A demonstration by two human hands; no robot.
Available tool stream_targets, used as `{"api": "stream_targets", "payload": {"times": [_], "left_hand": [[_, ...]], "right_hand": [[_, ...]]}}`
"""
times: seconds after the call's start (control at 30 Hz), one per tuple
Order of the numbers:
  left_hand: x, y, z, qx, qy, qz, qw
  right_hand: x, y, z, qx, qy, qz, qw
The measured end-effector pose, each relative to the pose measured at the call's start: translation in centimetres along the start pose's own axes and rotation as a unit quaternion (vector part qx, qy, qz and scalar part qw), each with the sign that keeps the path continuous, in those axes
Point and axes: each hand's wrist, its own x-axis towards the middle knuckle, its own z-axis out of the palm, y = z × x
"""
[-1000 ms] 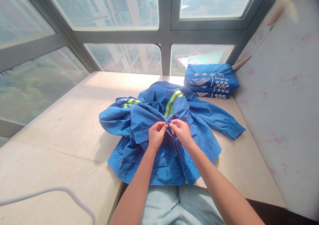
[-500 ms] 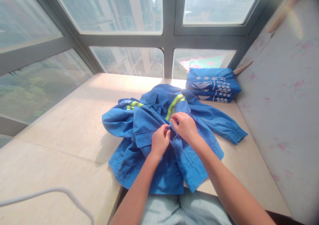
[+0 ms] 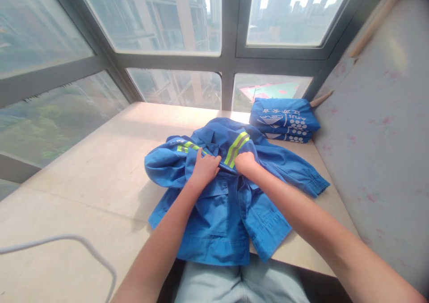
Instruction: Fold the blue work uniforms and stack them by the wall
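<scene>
A blue work jacket [image 3: 211, 218] with yellow-green and grey reflective strips lies spread and rumpled before me, its lower hem at the table's front edge. My left hand [image 3: 206, 166] is closed on the jacket's front edge near the chest, with the fabric gathered under its fingers. Just to the right, my right hand [image 3: 245, 163] is curled on the cloth beside the larger reflective strip [image 3: 236, 149]; its fingertips are mostly hidden. One sleeve [image 3: 311, 178] stretches out to the right, and the other is bunched on the left.
Folded blue garments with white print [image 3: 284, 115] are stacked at the back right by the window. A white cable [image 3: 67, 237] curves over the pale tabletop [image 3: 100, 169] at the lower left. A floral-patterned wall [image 3: 372, 160] bounds the right side.
My left hand has moved up and left along the jacket's front edge, drawing the cloth with it. My right hand has curled tighter. The lower left front panel lies flatter.
</scene>
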Motion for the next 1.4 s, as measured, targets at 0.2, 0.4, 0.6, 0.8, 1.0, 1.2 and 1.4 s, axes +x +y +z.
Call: {"api": "stream_targets", "payload": {"times": [0.2, 0.4, 0.6, 0.8, 1.0, 1.2, 1.4], "left_hand": [[-2.2, -1.0, -0.5, 0.084, 0.039, 0.023, 0.995], [-4.4, 0.8, 0.7, 0.125, 0.066, 0.019, 0.990], [-4.4, 1.2, 1.3, 0.086, 0.056, -0.062, 0.993], [-2.9, 0.7, -1.0, 0.028, -0.060, -0.150, 0.987], [-1.7, -2.2, -4.8, -0.211, -0.190, -0.023, 0.959], [-0.7, -4.1, -6.4, -0.254, -0.148, -0.008, 0.956], [-1.5, -1.0, -3.8, -0.154, 0.113, 0.066, 0.979]], "right_hand": [[-1.2, 1.8, 0.2, 0.009, 0.009, -0.002, 1.000], [-1.7, 2.2, 0.3, 0.037, -0.008, 0.006, 0.999], [-2.6, 4.5, 1.1, 0.319, 0.138, 0.010, 0.937], [-3.9, 5.1, 4.9, 0.876, 0.105, 0.033, 0.469], [-4.2, 5.2, 5.0, 0.876, 0.081, 0.047, 0.472], [-4.5, 6.1, 3.3, 0.598, 0.189, 0.013, 0.779], [-4.7, 5.4, 2.4, 0.240, 0.299, -0.023, 0.923]]}}
